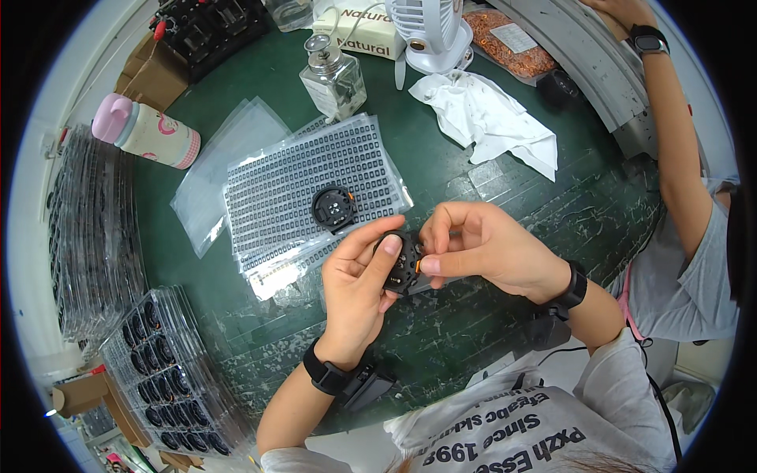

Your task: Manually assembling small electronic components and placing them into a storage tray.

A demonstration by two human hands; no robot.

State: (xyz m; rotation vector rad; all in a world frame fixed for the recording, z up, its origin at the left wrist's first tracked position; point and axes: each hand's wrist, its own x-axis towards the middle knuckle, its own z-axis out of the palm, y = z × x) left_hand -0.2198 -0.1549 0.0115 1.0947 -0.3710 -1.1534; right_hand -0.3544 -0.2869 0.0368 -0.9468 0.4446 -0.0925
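My left hand (pixel 355 280) holds a black round housing (pixel 404 272), much like a watch case, its thumb lying across the face. Small holes and metal dots show on the housing. At its right rim sits a small orange piece (pixel 418 266), where the thumb and fingertips of my right hand (pixel 493 252) are closed in a pinch. Just beyond my left fingers, a second black housing (pixel 333 208) with an orange bit on its edge rests on a sheet of small black stickers (pixel 292 177). My right fingertips partly hide the rim.
Left are a tray of black round parts (pixel 162 378), stacked clear trays (pixel 95 236) and a pink-lidded bottle (pixel 150 130). Behind stand a glass pump bottle (pixel 333 79), a white fan (pixel 430 35) and a white cloth (pixel 489 118). Another person's arm (pixel 674 134) reaches in at right.
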